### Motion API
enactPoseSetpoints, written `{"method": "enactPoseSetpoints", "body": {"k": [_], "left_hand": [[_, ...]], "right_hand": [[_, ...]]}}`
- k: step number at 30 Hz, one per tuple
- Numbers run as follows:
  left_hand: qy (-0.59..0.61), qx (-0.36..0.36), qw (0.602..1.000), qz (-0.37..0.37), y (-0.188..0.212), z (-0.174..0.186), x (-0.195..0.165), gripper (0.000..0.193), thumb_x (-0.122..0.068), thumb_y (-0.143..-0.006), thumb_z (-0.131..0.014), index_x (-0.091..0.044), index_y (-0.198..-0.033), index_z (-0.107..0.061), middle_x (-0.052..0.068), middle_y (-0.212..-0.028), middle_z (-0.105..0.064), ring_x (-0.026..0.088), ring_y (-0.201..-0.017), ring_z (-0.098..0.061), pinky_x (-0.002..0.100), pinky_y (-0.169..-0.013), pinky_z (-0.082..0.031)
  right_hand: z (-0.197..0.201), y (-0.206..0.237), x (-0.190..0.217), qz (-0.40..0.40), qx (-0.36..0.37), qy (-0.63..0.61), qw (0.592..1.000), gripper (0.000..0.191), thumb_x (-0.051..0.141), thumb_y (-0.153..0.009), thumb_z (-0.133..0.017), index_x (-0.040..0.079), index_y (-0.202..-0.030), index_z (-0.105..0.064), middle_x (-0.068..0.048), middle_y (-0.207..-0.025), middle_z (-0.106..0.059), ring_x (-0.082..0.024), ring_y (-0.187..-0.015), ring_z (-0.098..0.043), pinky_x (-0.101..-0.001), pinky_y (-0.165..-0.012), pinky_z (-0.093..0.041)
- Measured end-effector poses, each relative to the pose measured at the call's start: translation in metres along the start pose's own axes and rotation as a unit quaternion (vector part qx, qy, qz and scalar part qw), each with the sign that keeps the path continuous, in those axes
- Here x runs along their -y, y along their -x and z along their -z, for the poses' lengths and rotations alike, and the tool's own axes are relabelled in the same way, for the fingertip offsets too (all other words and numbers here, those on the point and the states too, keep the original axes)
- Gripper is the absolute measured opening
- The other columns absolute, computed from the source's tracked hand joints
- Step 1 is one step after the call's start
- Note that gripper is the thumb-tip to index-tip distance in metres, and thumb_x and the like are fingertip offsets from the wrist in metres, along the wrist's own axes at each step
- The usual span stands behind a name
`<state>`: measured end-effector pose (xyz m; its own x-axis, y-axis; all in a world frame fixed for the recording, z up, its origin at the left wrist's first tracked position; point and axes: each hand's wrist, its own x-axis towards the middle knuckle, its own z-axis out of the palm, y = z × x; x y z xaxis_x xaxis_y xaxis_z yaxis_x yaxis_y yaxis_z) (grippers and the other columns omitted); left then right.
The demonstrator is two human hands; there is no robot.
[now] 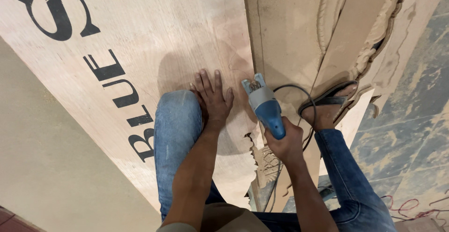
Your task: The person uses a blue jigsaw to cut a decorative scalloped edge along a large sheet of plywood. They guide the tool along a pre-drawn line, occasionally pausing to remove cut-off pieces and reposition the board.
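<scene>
Plywood sheet (154, 35) — left hand (213, 98) flat, open; right hand (286, 140) clasping blue power tool (264, 105).

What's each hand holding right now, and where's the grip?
The right hand holds the blue power tool, grip around its rear handle. The left hand holds nothing, lying flat on the plywood sheet.

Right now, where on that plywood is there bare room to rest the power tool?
Bare plywood sheet lies beyond the left hand, between the black lettering and the carved board. It is crowded by the right hand: power tool, cord, sandalled foot and knee.
</scene>
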<state>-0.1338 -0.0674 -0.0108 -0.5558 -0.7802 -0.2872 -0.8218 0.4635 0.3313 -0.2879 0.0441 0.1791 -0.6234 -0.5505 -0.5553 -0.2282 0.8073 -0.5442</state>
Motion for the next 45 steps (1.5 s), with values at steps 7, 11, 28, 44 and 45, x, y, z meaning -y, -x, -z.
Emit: {"method": "enactPoseSetpoints", "body": {"k": [7,11,28,44,45], "left_hand": [[0.006,-0.014,1.000,-0.005,0.000,-0.001,0.002,0.076,-0.050,-0.102,-0.055,-0.017,-0.166,-0.029,0.024,-0.171,-0.010,0.042,-0.160,-0.006,0.065,-0.127,-0.006],[0.009,-0.006,1.000,-0.004,0.000,-0.002,0.002,0.076,-0.051,-0.102,-0.054,-0.017,-0.165,-0.029,0.025,-0.171,-0.009,0.043,-0.159,-0.006,0.066,-0.126,-0.006],[0.006,-0.015,1.000,-0.005,0.000,-0.007,0.005,0.076,-0.052,-0.102,-0.056,-0.019,-0.165,-0.031,0.023,-0.171,-0.012,0.042,-0.159,-0.008,0.066,-0.126,-0.009],[0.021,-0.023,0.999,-0.009,0.000,-0.013,0.007,0.078,-0.051,-0.101,-0.058,-0.018,-0.166,-0.029,0.024,-0.171,-0.012,0.042,-0.158,-0.008,0.068,-0.125,-0.008],[0.021,-0.021,1.000,-0.009,0.000,-0.013,0.007,0.078,-0.051,-0.101,-0.058,-0.018,-0.166,-0.029,0.024,-0.171,-0.012,0.042,-0.159,-0.008,0.067,-0.126,-0.008]], "right_hand": [[-0.001,0.000,0.001,0.009,-0.009,-0.003,1.000,0.021,0.015,-0.078,-0.077,-0.001,-0.085,-0.064,-0.012,-0.058,-0.059,-0.022,-0.047,-0.061,-0.0361,-0.050,-0.049],[-0.002,0.000,0.000,-0.002,-0.006,-0.006,1.000,0.021,0.015,-0.079,-0.077,0.000,-0.085,-0.064,-0.011,-0.058,-0.059,-0.021,-0.047,-0.061,-0.0356,-0.050,-0.048],[0.000,-0.007,0.005,0.032,-0.008,0.027,0.999,0.020,0.014,-0.078,-0.078,0.000,-0.081,-0.064,-0.012,-0.058,-0.058,-0.019,-0.046,-0.059,-0.0342,-0.049,-0.046],[-0.001,-0.012,0.013,0.026,-0.004,0.030,0.999,0.018,0.013,-0.079,-0.077,0.000,-0.079,-0.064,-0.011,-0.057,-0.059,-0.018,-0.044,-0.058,-0.0348,-0.047,-0.045],[0.000,-0.013,0.013,0.032,-0.006,0.028,0.999,0.017,0.012,-0.078,-0.077,0.000,-0.081,-0.065,-0.011,-0.057,-0.060,-0.018,-0.044,-0.058,-0.0346,-0.047,-0.045]]}}
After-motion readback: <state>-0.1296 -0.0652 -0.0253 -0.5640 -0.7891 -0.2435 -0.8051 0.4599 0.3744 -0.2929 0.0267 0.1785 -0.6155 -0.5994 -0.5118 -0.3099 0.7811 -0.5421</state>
